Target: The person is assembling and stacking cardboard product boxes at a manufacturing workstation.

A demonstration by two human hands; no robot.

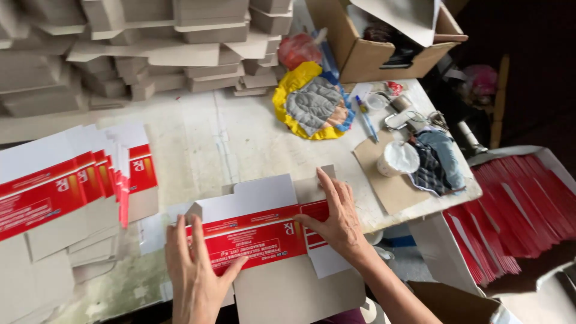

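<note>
Landmark: the flat carton, red and white, lying printed side up at the near edge of the table.

Left hand: palm down on the carton's left end, fingers spread and flat. Nothing is pinched. Judged to be pinning the blank so it cannot slide on the table.

Right hand: laid over the carton's right end, fingers extended and close together along the panel, thumb lying on the red band. It appears to press a flap down along a fold; whether the thumb tucks under an edge I cannot tell.

Left of the carton: a fanned stack of blanks, same print, overlapped like cards, probably so single sheets lift off easily and stay within the left hand's reach.

Beyond the carton, far side of the table: grey board pieces piled high against the back, out of the working area.

Beyond and right of the carton: a yellow-rimmed cloth, a blue pen, a white cup standing on a scrap of card, and an open brown box.

Right of the carton, below table level: a tray of red cartons packed on edge, set low beside the right hand's side.
</note>
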